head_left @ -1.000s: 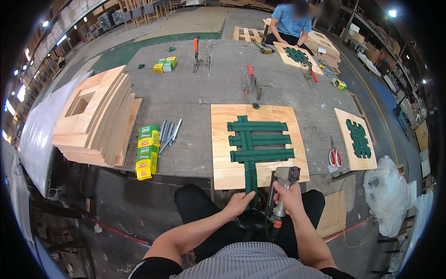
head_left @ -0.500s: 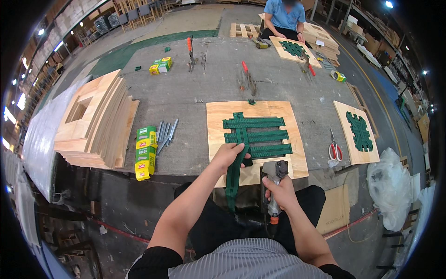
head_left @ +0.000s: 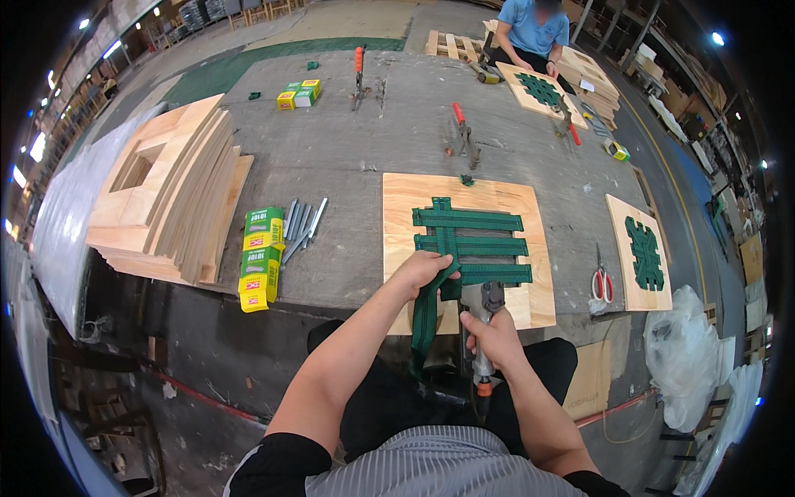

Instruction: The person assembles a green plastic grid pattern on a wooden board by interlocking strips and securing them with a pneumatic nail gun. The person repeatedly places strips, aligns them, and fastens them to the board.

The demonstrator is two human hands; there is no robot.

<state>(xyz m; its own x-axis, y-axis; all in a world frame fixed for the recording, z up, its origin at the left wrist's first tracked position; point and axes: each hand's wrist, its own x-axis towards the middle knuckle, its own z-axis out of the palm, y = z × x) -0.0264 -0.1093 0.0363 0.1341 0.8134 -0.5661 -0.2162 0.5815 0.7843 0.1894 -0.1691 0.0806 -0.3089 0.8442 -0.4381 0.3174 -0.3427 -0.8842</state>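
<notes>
A plywood panel (head_left: pixel 537 224) lies in front of me at the table's near edge. Green webbing straps (head_left: pixel 489 246) run across it, with one vertical strap (head_left: pixel 445 228) over them on the left. My left hand (head_left: pixel 424 273) pinches this vertical strap near the lowest cross strap; its loose end (head_left: pixel 422 327) hangs toward my lap. My right hand (head_left: pixel 490 338) grips a grey pneumatic staple gun (head_left: pixel 493 296) by its handle. The gun's head is over the panel's near part, close beside my left fingers. Whether its nose touches the strap is hidden.
Left stand stacked wooden frames (head_left: pixel 157 190), green-yellow boxes (head_left: pixel 261 261) and staple strips (head_left: pixel 300 228). Right lie scissors (head_left: pixel 602 282) and a webbed panel (head_left: pixel 658 273). Red-handled clamps (head_left: pixel 462 124) are fixed farther back. Across the table a person (head_left: pixel 532 37) in blue handles another panel.
My right hand has brought the staple gun leftward and farther onto the panel, closer to my left hand. My left hand still holds the strap. The whole view has shifted slightly.
</notes>
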